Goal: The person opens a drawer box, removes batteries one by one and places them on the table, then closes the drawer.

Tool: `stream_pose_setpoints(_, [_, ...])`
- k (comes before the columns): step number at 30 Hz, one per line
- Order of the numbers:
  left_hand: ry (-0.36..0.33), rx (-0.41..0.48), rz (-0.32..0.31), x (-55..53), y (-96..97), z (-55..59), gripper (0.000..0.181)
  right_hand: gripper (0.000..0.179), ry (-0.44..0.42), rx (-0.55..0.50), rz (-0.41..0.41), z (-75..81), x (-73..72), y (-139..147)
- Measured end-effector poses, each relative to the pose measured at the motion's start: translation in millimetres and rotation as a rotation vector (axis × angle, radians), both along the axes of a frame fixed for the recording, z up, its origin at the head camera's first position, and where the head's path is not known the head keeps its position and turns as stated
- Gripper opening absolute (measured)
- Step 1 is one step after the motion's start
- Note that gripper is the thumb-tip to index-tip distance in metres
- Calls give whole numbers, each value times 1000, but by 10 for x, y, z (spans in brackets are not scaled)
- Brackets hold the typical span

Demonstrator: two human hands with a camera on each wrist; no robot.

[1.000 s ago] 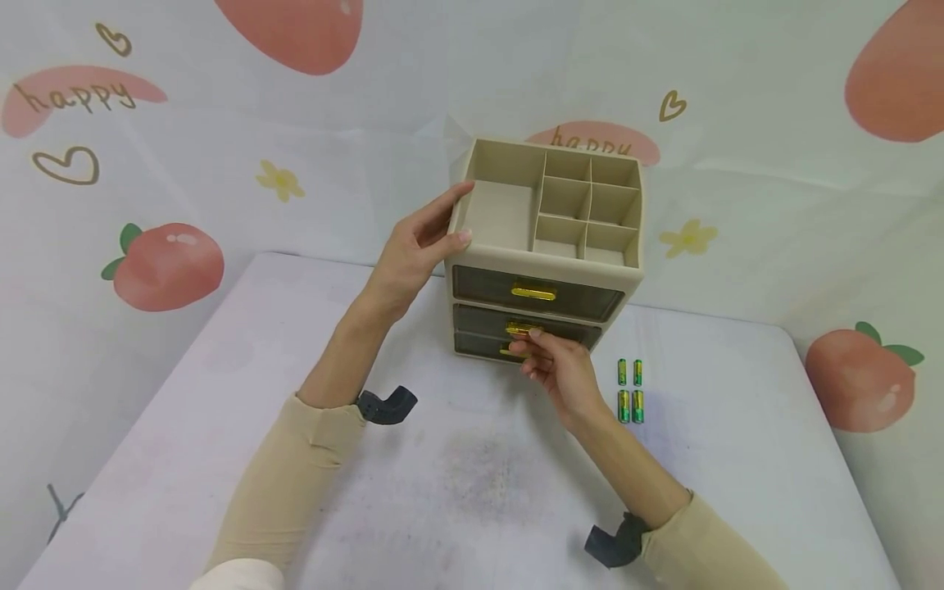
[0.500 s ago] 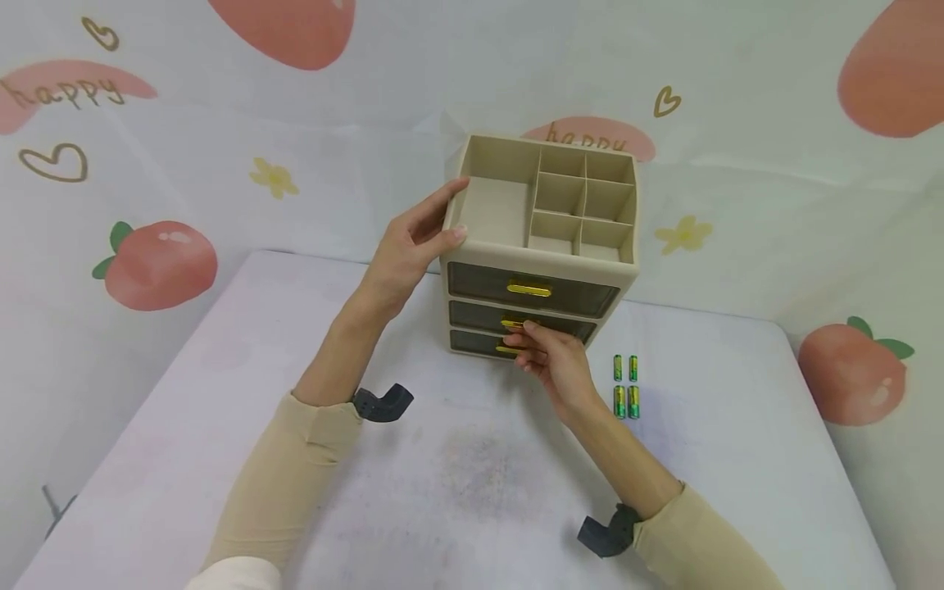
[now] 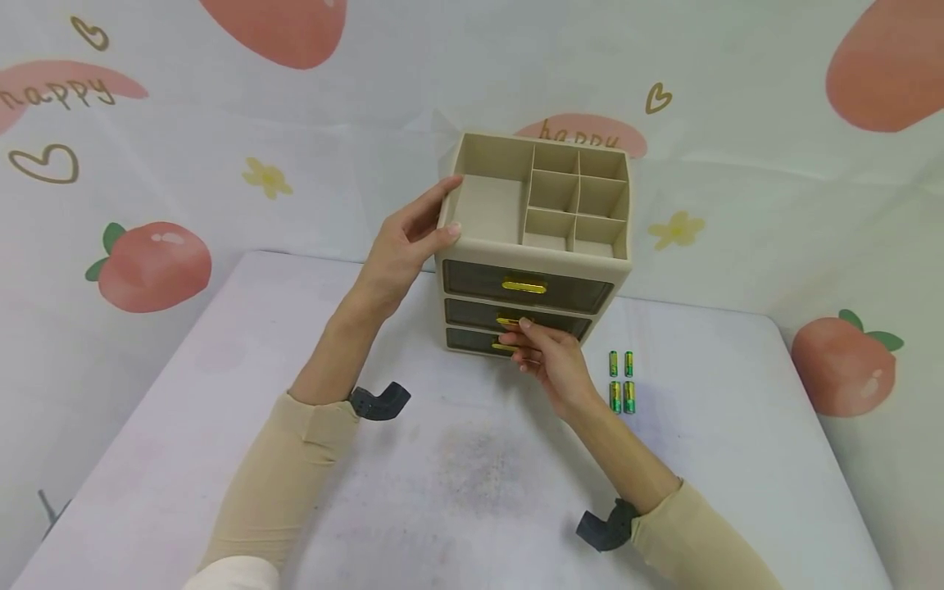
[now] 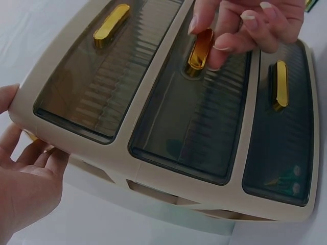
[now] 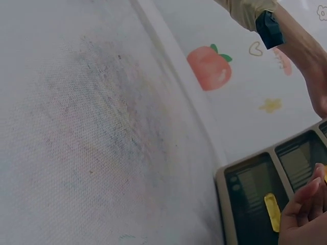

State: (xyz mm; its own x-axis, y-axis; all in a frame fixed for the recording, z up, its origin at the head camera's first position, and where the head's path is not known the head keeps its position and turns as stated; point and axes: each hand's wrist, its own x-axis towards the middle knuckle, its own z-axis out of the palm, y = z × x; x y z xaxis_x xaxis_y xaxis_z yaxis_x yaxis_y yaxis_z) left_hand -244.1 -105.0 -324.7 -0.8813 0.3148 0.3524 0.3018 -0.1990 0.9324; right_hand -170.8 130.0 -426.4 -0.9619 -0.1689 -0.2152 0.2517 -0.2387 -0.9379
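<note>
A beige desktop drawer organizer [image 3: 564, 254] stands upright, with three dark see-through drawers. At its upper left side my left hand [image 3: 401, 246] grips the edge, thumb near the front rim and other fingers along the side. My right hand [image 3: 556, 360] is at the middle drawer, its thumb and index finger pinching the gold handle [image 4: 200, 49]. The middle drawer's front [image 4: 189, 122] looks flush with the frame. Above it is the top drawer's gold handle [image 3: 524, 287]; the bottom drawer's handle [image 4: 281, 84] sits just below my right fingers. Small green shapes show faintly through the bottom drawer.
Several green-and-yellow batteries [image 3: 622, 383] lie in two rows on the white table [image 3: 413, 508], right of the organizer. Open compartments [image 3: 553, 192] form the organizer's top. Behind it hangs a white cloth [image 3: 354, 123] printed with peaches.
The middle drawer, slightly out one second ago, has gone in flush, my right hand still at its handle. My left hand keeps its place. The whole head view has shifted slightly.
</note>
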Motion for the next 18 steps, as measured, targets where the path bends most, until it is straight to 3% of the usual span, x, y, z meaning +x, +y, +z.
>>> stream_pose_setpoints(18, [3,28,-7,8,8,-4,56,34,-32,59,36,-221,67,-36])
